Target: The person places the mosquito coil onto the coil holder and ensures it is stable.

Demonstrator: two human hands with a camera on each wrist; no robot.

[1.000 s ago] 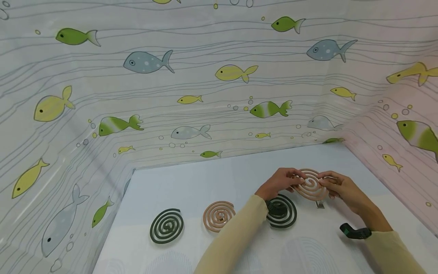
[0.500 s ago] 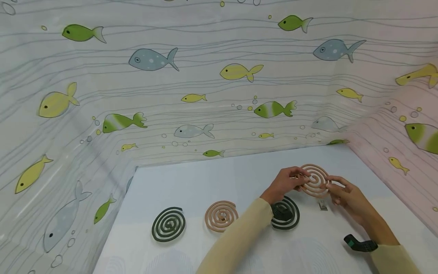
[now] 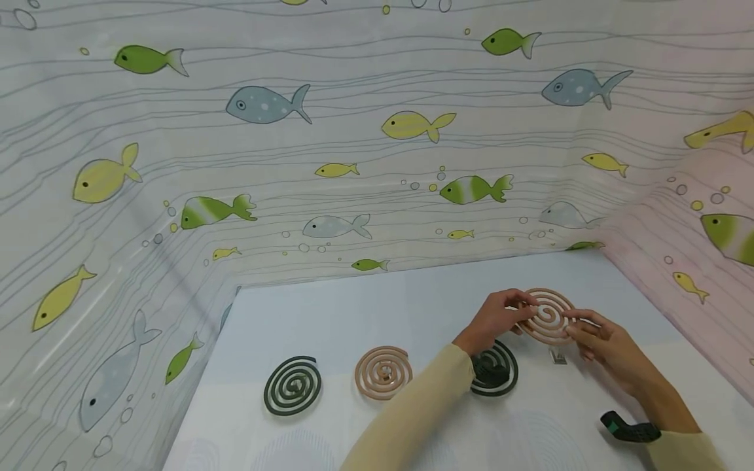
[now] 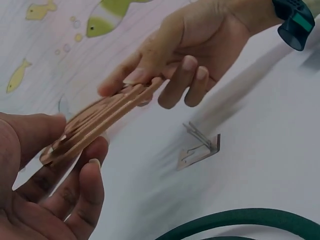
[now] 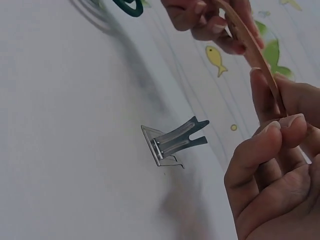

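Note:
A reddish-brown mosquito coil [image 3: 549, 318] is held off the table between both hands. My left hand [image 3: 498, 316] pinches its left edge, thumb on top and fingers below. My right hand [image 3: 614, 348] pinches the opposite edge. In the left wrist view the coil [image 4: 95, 120] appears nearly edge-on and tilted. Below it, apart from it, a small metal coil stand [image 5: 175, 139] stands on the white table, its forked prong rising from a bent base. A dark green coil [image 3: 508, 383] lies under my left wrist, which hides part of it.
Further left on the white table [image 3: 330, 314], another brown coil [image 3: 383, 373] and a dark green coil [image 3: 292, 386] sit in a row, with bits of metal showing at the brown one's centre. Walls with fish prints [image 3: 330, 226] enclose the back and sides.
Both hands keep their hold on the brown coil, which shifts slightly and changes tilt. The right hand's fingers have moved outward to the coil's edge. The head view has shifted a little.

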